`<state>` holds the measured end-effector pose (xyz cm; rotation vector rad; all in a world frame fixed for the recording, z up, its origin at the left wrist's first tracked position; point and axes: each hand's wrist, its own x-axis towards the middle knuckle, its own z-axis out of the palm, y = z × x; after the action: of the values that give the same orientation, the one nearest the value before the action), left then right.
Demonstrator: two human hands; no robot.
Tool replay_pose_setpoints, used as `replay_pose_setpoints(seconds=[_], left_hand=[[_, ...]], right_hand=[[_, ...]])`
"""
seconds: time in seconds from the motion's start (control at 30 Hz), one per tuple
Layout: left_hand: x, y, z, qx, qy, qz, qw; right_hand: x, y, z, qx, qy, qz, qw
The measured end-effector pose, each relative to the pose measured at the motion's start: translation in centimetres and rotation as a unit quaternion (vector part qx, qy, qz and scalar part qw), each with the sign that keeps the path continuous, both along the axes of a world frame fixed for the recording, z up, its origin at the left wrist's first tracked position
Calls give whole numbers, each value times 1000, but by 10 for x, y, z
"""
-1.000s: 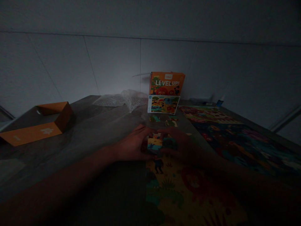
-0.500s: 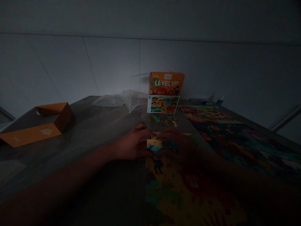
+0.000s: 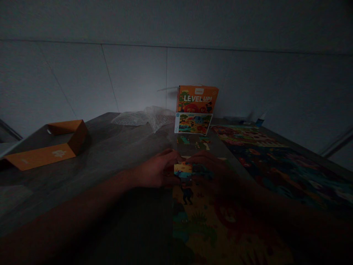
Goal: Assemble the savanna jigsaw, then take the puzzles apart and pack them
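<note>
A jungle-animal jigsaw puzzle (image 3: 198, 224) lies partly assembled in front of me, showing a red lion, a green crocodile and a dark figure. At its far left edge is a yellow-and-blue puzzle piece (image 3: 183, 170). My left hand (image 3: 154, 169) has its fingers closed at the piece's left side. From the right, my right hand (image 3: 217, 171) curls over the same spot, its thumb and fingers close to the piece. Deep shadow hides much of the right hand. Beyond the fingers lie a few loose puzzle pieces (image 3: 204, 142).
An orange "LEVEL UP!" box (image 3: 198, 99) stands at the back, with a picture card (image 3: 194, 124) leaning on it. Bubble wrap (image 3: 146, 117) lies left of it. An open orange box part (image 3: 41, 156) rests at far left. Other assembled puzzles (image 3: 281, 169) cover the right side.
The view has shifted slightly, so the scene sits a little further right. Both hands stay at the same piece, with only small finger movement.
</note>
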<state>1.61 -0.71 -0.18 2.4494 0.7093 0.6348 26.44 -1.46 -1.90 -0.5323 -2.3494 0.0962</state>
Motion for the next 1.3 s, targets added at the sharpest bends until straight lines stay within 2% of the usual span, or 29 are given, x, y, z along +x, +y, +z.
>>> replay_pose_setpoints(seconds=[0.07,0.27,0.33,0.47,0.6,0.8,1.1,1.2,1.3], left_hand=[[1,0,-2,-25,-11,2,1000],[-2,9,-3,-168,-86,46,981],[-8,13,1,-200,-74,35,976],[-18,15,10,-246,13,-4,969],[-22,14,13,-223,91,-32,970],[-22,11,15,-151,152,-57,975],[-18,8,14,-95,177,-61,978],[-19,9,12,-100,173,-67,978],[-20,8,16,-81,173,-53,980]], right_hand=[[0,-1,1,-4,-5,-5,1000],[1,-2,2,2,-14,1,1000],[0,-2,2,5,-19,-7,1000],[-1,-1,2,-4,-30,-14,999],[-1,0,1,-7,-27,-15,999],[0,1,0,-16,-33,-20,999],[0,2,-2,-19,-35,-32,999],[0,2,-2,-23,-39,-28,999],[0,2,0,-23,-36,-25,999]])
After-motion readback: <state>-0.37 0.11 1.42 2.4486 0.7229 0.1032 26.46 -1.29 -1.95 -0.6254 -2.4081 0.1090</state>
